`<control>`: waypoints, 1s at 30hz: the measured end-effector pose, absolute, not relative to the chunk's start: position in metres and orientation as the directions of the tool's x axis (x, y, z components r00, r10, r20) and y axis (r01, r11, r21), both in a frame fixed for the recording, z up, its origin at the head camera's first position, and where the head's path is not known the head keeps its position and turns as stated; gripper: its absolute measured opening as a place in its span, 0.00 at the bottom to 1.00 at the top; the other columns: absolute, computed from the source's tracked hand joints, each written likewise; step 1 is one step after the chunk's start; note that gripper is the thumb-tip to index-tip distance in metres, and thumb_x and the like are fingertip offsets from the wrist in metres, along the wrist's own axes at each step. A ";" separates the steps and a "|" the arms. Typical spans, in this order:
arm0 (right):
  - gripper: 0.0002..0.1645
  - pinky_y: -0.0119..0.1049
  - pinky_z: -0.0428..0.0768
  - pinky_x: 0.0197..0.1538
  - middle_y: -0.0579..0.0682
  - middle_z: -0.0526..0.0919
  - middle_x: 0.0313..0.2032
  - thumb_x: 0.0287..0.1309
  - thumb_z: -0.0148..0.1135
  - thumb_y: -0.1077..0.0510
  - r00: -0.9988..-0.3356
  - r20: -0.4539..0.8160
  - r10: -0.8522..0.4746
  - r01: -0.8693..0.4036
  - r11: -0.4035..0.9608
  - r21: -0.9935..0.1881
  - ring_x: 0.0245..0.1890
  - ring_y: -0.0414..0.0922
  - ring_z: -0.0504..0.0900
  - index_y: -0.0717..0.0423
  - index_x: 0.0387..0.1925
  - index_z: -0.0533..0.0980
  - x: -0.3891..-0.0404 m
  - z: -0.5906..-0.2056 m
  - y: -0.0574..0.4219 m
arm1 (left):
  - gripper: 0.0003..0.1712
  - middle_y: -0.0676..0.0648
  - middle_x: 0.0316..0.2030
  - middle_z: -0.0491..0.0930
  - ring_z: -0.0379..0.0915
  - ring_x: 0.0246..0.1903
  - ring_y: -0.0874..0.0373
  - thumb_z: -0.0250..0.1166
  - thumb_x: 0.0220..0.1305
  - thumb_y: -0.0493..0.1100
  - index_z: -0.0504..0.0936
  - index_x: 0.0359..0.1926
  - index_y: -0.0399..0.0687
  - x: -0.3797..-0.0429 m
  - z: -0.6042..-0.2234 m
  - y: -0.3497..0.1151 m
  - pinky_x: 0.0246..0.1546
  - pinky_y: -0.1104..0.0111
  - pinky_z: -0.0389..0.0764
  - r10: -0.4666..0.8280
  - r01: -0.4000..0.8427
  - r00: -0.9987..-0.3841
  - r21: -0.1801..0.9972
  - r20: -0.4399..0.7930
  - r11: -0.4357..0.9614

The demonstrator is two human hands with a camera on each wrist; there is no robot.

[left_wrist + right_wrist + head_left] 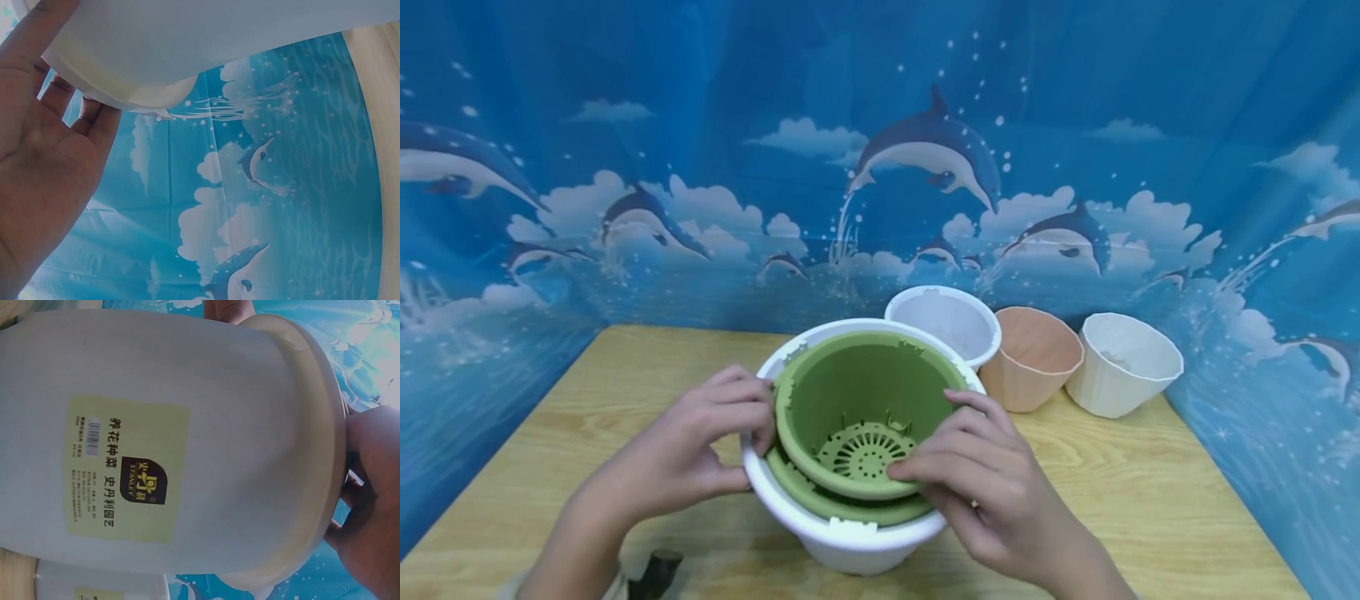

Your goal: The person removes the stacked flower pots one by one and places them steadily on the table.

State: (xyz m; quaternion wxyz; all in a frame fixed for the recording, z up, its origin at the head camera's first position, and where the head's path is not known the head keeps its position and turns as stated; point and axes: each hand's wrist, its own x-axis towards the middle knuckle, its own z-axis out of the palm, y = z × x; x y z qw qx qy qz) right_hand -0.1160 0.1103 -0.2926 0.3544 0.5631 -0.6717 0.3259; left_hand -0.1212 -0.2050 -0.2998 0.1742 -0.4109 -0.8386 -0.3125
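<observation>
A white plastic flowerpot (859, 550) stands on the table with two green flowerpots nested inside it. The inner green flowerpot (857, 375) sits tilted, its slotted bottom visible, above the rim of the lower green flowerpot (823, 502). My left hand (715, 429) holds the white rim, thumb outside and fingers over the edge beside the green rims. With the fingers of my right hand (981, 479) I grip the near right rim of the inner green flowerpot. The right wrist view shows a pale green label (128, 469) on the white wall.
Behind on the right stand another white flowerpot (951, 321), a terracotta-coloured pot (1022, 387) and a cream pot (1108, 392). A dolphin-print curtain (880, 167) hangs around the wooden table (1150, 500). A small dark object (657, 575) shows by my left wrist.
</observation>
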 end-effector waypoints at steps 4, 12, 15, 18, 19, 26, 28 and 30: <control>0.11 0.46 0.63 0.70 0.46 0.86 0.34 0.70 0.54 0.62 -0.122 0.853 -0.508 -0.987 0.153 -0.050 0.36 0.42 0.80 0.56 0.39 0.83 -0.118 -0.294 0.111 | 0.22 0.71 0.37 0.72 0.66 0.42 0.70 0.80 0.41 0.45 0.71 0.26 0.64 -0.121 -0.300 -0.206 0.43 0.70 0.77 0.581 0.797 -0.603 0.384 0.547 0.466; 0.11 0.44 0.62 0.70 0.49 0.84 0.33 0.68 0.54 0.63 -0.108 0.881 -0.461 -0.989 0.142 -0.046 0.37 0.45 0.79 0.60 0.36 0.82 -0.121 -0.293 0.114 | 0.23 0.68 0.36 0.72 0.65 0.41 0.70 0.80 0.42 0.45 0.71 0.26 0.64 -0.122 -0.300 -0.205 0.42 0.71 0.75 0.593 0.802 -0.596 0.373 0.542 0.466; 0.09 0.46 0.63 0.70 0.50 0.84 0.33 0.65 0.55 0.66 -0.087 0.890 -0.447 -0.991 0.129 -0.032 0.37 0.46 0.79 0.61 0.35 0.82 -0.123 -0.292 0.114 | 0.22 0.69 0.36 0.72 0.65 0.41 0.70 0.80 0.42 0.46 0.71 0.27 0.64 -0.122 -0.299 -0.205 0.42 0.71 0.75 0.592 0.809 -0.586 0.366 0.553 0.459; 0.08 0.47 0.64 0.69 0.50 0.84 0.33 0.59 0.58 0.69 -0.078 0.897 -0.435 -0.992 0.123 -0.026 0.36 0.46 0.79 0.62 0.35 0.82 -0.124 -0.292 0.116 | 0.22 0.69 0.36 0.72 0.65 0.40 0.69 0.80 0.42 0.46 0.71 0.27 0.64 -0.122 -0.299 -0.205 0.42 0.71 0.74 0.593 0.825 -0.564 0.353 0.575 0.441; 0.08 0.47 0.64 0.69 0.50 0.84 0.33 0.56 0.58 0.70 -0.077 0.899 -0.430 -0.992 0.122 -0.026 0.36 0.46 0.79 0.62 0.34 0.82 -0.125 -0.292 0.117 | 0.21 0.69 0.36 0.72 0.65 0.40 0.70 0.79 0.43 0.46 0.71 0.27 0.64 -0.122 -0.299 -0.205 0.42 0.71 0.74 0.594 0.829 -0.558 0.350 0.580 0.437; 0.09 0.47 0.63 0.71 0.52 0.84 0.31 0.50 0.58 0.72 -0.090 0.918 -0.385 -0.991 0.128 -0.043 0.36 0.48 0.79 0.63 0.32 0.81 -0.126 -0.291 0.119 | 0.21 0.69 0.36 0.72 0.64 0.40 0.69 0.79 0.43 0.46 0.71 0.27 0.64 -0.122 -0.299 -0.204 0.42 0.71 0.74 0.594 0.827 -0.560 0.352 0.577 0.438; 0.11 0.47 0.64 0.71 0.53 0.84 0.31 0.47 0.57 0.74 -0.090 0.923 -0.375 -0.991 0.127 -0.045 0.36 0.48 0.78 0.63 0.31 0.81 -0.127 -0.290 0.120 | 0.22 0.69 0.36 0.72 0.64 0.40 0.70 0.80 0.42 0.46 0.71 0.27 0.63 -0.122 -0.299 -0.205 0.42 0.70 0.75 0.592 0.817 -0.575 0.363 0.565 0.447; 0.11 0.48 0.64 0.71 0.53 0.84 0.31 0.46 0.56 0.74 -0.088 0.928 -0.362 -0.992 0.121 -0.047 0.36 0.49 0.78 0.64 0.31 0.81 -0.128 -0.291 0.120 | 0.21 0.70 0.36 0.71 0.65 0.40 0.70 0.79 0.42 0.46 0.71 0.26 0.64 -0.121 -0.300 -0.205 0.42 0.71 0.75 0.589 0.807 -0.590 0.373 0.553 0.458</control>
